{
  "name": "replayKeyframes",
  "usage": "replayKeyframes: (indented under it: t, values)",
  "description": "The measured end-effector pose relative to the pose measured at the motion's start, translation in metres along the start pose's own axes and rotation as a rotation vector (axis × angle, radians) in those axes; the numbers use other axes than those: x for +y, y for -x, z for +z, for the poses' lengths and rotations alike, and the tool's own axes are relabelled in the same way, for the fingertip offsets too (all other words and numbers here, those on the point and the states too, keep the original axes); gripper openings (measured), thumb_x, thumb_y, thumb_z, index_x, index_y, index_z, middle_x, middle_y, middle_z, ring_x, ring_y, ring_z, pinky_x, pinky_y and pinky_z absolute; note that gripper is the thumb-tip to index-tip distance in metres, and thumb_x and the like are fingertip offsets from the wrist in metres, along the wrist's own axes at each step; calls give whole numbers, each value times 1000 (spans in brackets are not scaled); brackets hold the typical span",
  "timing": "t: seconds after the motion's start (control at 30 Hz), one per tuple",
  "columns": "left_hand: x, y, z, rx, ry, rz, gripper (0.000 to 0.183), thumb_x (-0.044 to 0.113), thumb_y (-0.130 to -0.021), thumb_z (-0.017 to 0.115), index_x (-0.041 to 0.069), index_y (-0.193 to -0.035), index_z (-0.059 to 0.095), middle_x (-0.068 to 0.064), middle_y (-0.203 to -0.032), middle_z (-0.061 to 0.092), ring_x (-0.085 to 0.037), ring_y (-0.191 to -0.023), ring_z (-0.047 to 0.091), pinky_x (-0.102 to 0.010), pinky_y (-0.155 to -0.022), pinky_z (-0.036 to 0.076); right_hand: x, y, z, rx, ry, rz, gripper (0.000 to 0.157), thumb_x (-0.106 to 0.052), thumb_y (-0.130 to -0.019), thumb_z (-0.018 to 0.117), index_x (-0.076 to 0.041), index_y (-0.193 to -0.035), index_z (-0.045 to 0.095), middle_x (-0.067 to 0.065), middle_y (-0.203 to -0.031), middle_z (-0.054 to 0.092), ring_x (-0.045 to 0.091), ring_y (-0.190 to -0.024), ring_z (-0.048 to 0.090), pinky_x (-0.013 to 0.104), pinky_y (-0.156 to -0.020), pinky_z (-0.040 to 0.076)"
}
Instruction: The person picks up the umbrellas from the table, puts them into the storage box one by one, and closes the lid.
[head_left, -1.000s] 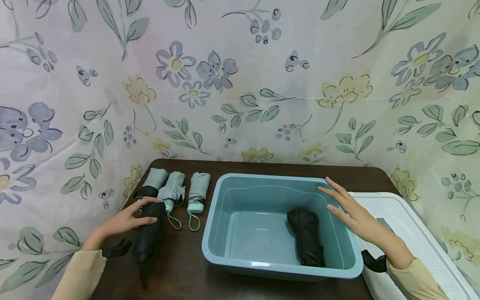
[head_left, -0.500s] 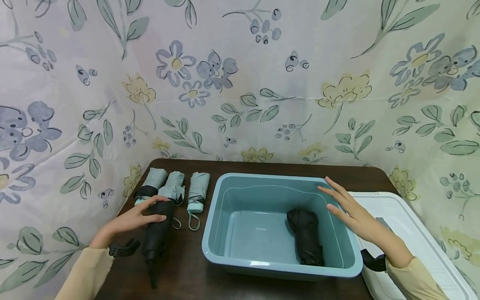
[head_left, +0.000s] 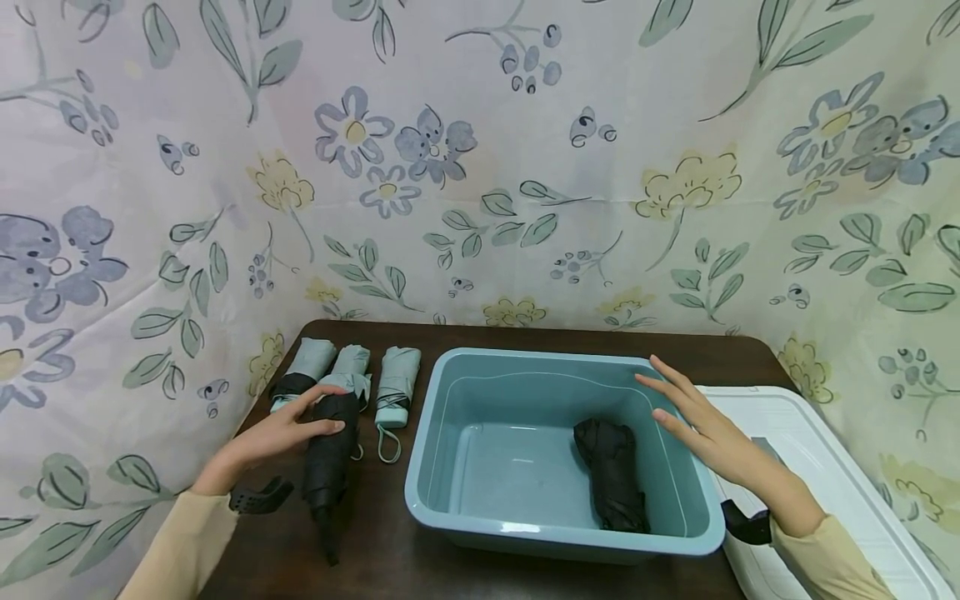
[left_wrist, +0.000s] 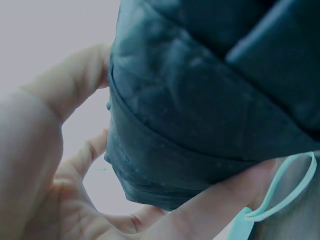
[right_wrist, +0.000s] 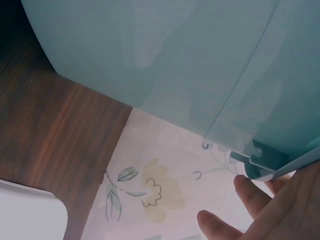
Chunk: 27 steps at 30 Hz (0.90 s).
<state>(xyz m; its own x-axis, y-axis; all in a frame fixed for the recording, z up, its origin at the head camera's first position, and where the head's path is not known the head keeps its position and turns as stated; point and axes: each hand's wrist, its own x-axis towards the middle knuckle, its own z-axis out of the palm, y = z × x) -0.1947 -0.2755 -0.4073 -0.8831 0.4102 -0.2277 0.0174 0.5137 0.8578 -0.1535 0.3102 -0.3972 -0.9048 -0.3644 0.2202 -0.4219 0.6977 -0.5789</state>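
Observation:
My left hand [head_left: 279,435] grips a black folded umbrella [head_left: 328,454] at its upper part, its narrow end pointing toward me. In the left wrist view, thumb and fingers curve round the dark cloth of that umbrella [left_wrist: 200,100]. Just behind it lie three pale green folded umbrellas; the rightmost umbrella [head_left: 397,379] is in full view, while the middle umbrella [head_left: 351,362] is partly covered. My right hand [head_left: 701,421] rests at the right rim of a blue-green plastic bin [head_left: 517,354], fingers extended. Inside the bin lies another black folded umbrella [head_left: 611,475], toward the right.
A white lid [head_left: 817,475] lies to the right of the bin, beneath my right forearm. Everything stands on a dark brown table [head_left: 390,533]. A flower-printed cloth [head_left: 480,250] hangs behind the table and along its left side.
My left hand has shifted to the right, carrying the black umbrella across the front of the pale green ones. The right hand and the bin stay put.

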Motion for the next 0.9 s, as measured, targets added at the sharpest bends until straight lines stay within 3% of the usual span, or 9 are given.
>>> replayKeyframes:
  t: [0.2, 0.33, 0.43, 0.53, 0.7, 0.9]
  values:
    - [8, -2, 0, 8, -17, 3, 54, 34, -91, 59, 23, -138, 35, -23, -145, 19, -43, -130, 25, -44, -81, 49, 0, 1, 0, -2, -4, 1, 51, -18, -95, 50, -25, -143, 35, -3, -156, 6, 38, -140, 12, 75, -90, 20]
    - [15, -3, 0, -9, -11, -8, 53, 34, -91, 59, 26, -137, 35, -25, -146, 13, -46, -131, 22, -46, -81, 50, 1, 1, 0, -2, -5, -1, 51, -17, -95, 50, -25, -143, 34, -2, -156, 6, 40, -139, 12, 75, -90, 20]
    - [22, -4, 0, -27, 12, -23, 52, 34, -91, 59, 28, -137, 35, -24, -146, 10, -44, -127, 32, -47, -82, 50, 1, 1, 1, -1, -7, -2, 52, -16, -95, 51, -25, -143, 34, -2, -156, 6, 39, -139, 12, 75, -91, 19]
    - [28, -5, 1, -36, 25, -20, 53, 34, -91, 59, 28, -137, 35, -23, -147, 8, -44, -129, 30, -49, -83, 49, 2, 1, 1, -1, -6, -2, 52, -17, -95, 50, -25, -143, 34, -3, -156, 6, 37, -140, 11, 75, -91, 19]
    - [36, -7, 0, -39, 27, 3, 52, 34, -91, 59, 28, -137, 34, -20, -150, 7, -43, -138, 7, -55, -84, 47, 2, 1, 1, -1, -3, -2, 51, -17, -95, 50, -25, -143, 34, -3, -156, 5, 36, -141, 11, 75, -90, 20]
    - [44, -11, -2, -33, 20, 25, 53, 34, -92, 57, 25, -138, 32, -17, -151, 9, -42, -138, 5, -52, -81, 49, 1, 0, 0, -1, -9, 0, 51, -16, -95, 50, -25, -143, 34, -3, -156, 5, 35, -141, 10, 74, -91, 19]
